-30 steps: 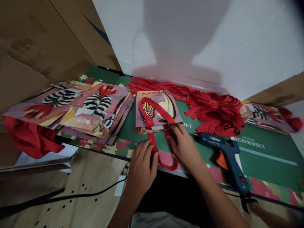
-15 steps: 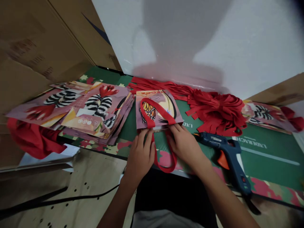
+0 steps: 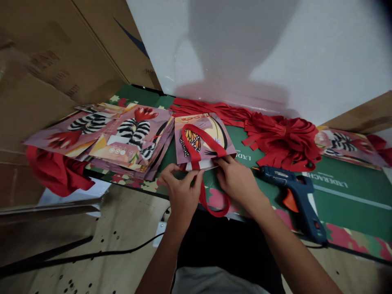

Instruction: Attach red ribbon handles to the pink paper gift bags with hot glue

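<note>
In the head view a small purple paper bag (image 3: pixel 206 136) with a butterfly print lies flat in front of me, its mouth edge towards me. One red ribbon handle (image 3: pixel 211 145) loops over its printed face; another red ribbon loop (image 3: pixel 219 211) hangs towards my body. My left hand (image 3: pixel 183 188) is at the near edge, thumb and forefinger pinched on the red ribbon. With its fingers over the edge and thumb below, my right hand (image 3: pixel 237 177) grips the bag near the ribbon's right end. A white strip shows along the mouth between the hands.
A blue glue gun (image 3: pixel 280 179) lies close to the right forearm. Stacked printed bags (image 3: pixel 131 139) stand at left, with red ribbon (image 3: pixel 58 171) hanging over the table edge. A red ribbon bundle (image 3: pixel 281 134) lies behind right, before a white panel (image 3: pixel 232 49). Cardboard boxes (image 3: pixel 61 49) rise at left.
My left hand has drawn back slightly from the bag's edge, its fingers now pinched on the ribbon. The right hand stays at the edge. The view has shifted a little.
</note>
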`<action>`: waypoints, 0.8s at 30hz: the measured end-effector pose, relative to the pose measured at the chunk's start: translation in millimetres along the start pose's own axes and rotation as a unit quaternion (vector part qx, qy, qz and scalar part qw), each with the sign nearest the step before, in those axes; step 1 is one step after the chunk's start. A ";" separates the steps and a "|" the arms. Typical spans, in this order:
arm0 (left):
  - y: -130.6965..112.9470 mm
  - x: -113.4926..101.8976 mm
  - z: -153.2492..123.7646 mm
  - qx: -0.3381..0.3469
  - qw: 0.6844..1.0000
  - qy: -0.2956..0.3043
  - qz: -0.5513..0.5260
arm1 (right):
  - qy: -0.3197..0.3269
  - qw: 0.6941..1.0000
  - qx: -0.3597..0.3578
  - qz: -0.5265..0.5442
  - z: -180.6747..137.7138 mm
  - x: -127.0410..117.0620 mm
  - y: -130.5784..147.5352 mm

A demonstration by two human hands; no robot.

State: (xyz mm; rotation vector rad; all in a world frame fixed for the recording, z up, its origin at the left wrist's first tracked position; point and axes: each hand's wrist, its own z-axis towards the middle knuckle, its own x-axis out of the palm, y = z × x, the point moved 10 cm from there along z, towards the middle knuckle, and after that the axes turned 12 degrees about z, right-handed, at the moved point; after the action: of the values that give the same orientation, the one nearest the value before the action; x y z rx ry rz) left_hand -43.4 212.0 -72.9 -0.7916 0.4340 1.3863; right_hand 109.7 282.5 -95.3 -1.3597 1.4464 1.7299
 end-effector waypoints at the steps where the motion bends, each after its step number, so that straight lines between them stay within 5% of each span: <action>1: 1.0 1.0 0.2 -0.013 1.000 0.002 -0.003 | -0.001 1.000 -0.005 -0.002 -0.6 0.7 1.0; 12: 4.8 19.9 11.1 0.005 0.990 0.066 -0.127 | -0.006 0.999 -0.045 -0.016 -3.8 4.8 6.0; 24: 4.6 14.4 5.6 -0.004 0.994 0.032 -0.100 | -0.014 0.998 -0.053 0.033 -4.0 1.8 2.4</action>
State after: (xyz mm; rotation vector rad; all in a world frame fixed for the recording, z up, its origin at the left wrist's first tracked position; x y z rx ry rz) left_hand -46.5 226.0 -80.2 -0.8636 0.3871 1.1794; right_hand 108.4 277.7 -95.7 -1.3498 1.4154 1.8844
